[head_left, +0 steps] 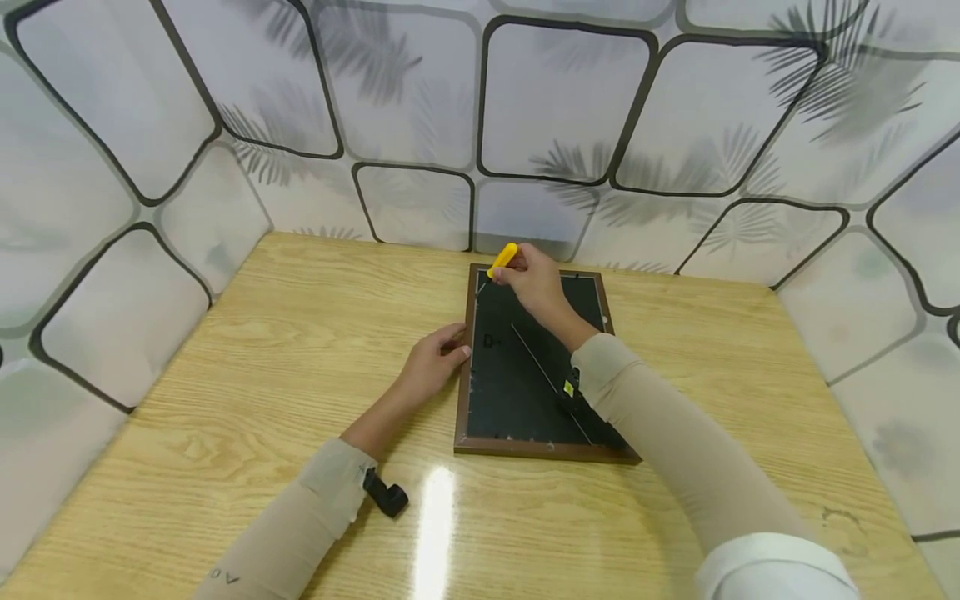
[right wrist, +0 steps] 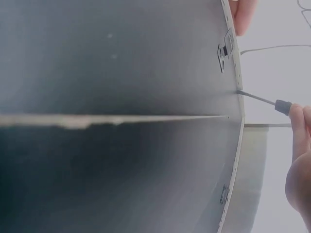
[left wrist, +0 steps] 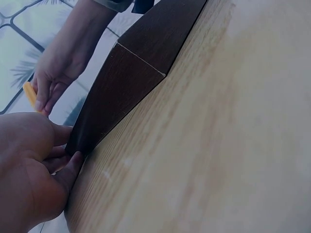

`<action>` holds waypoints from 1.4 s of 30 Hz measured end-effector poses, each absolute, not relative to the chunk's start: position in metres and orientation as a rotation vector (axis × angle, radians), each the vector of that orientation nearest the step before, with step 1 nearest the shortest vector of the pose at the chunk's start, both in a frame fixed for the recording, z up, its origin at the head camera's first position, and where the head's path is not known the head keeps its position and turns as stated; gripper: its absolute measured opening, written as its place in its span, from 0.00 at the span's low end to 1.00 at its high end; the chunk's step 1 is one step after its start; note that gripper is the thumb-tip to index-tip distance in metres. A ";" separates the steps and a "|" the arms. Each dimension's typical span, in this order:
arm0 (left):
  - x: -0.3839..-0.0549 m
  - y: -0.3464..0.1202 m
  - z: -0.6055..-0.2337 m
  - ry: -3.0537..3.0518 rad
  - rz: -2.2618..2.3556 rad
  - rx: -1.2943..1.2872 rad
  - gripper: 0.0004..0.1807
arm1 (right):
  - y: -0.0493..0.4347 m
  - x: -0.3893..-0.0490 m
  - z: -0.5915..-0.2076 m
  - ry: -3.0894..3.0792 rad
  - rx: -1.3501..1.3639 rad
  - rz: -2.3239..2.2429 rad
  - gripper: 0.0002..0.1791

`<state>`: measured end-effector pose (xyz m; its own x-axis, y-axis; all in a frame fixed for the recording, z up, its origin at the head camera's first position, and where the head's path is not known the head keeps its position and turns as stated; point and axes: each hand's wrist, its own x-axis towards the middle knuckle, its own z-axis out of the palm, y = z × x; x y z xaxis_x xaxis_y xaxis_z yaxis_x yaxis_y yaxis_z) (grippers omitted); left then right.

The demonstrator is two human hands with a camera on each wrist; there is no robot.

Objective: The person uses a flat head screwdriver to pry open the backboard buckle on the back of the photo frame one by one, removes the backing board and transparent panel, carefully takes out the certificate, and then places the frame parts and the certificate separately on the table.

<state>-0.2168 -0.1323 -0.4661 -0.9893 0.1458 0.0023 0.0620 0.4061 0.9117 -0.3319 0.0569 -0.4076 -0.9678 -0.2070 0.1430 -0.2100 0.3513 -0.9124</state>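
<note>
A picture frame [head_left: 517,447] with a brown wooden border lies face down, its black backing board [head_left: 502,392] upward. A thin, light-edged strip crosses the backing at a slant. My right hand [head_left: 538,287] pinches the yellow handle [head_left: 502,260] of a screwdriver above the far left corner. In the right wrist view the screwdriver's thin shaft [right wrist: 257,98] meets the seam between backing and border, near a small metal hanger [right wrist: 224,51]. My left hand [head_left: 435,362] grips the frame's left edge; in the left wrist view its thumb [left wrist: 73,167] is low against the brown side.
The frame lies on a light wood-grain table [head_left: 300,333]. Behind and at both sides stand pale walls [head_left: 562,100] patterned with dark rounded outlines and leaves. A black strap piece [head_left: 386,493] hangs at the left wrist. Bright glare [head_left: 435,525] marks the table in front.
</note>
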 end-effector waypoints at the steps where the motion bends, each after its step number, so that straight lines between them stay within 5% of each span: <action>1: -0.217 -0.133 -0.466 2.568 1.661 0.187 0.27 | 0.056 -0.332 -0.407 -2.575 0.401 1.752 0.17; 23: -0.216 -0.131 -0.466 2.594 1.641 0.211 0.27 | 0.043 -0.335 -0.406 -2.542 0.445 1.763 0.16; 42: -0.216 -0.131 -0.463 2.598 1.619 0.221 0.27 | 0.086 -0.338 -0.407 -2.619 0.260 1.949 0.21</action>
<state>-0.2156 -0.1311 -0.4633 -0.9871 0.1596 0.0146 0.0835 0.4337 0.8972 -0.3381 0.0856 -0.4068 -0.9785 -0.2058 -0.0121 -0.0474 0.2819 -0.9583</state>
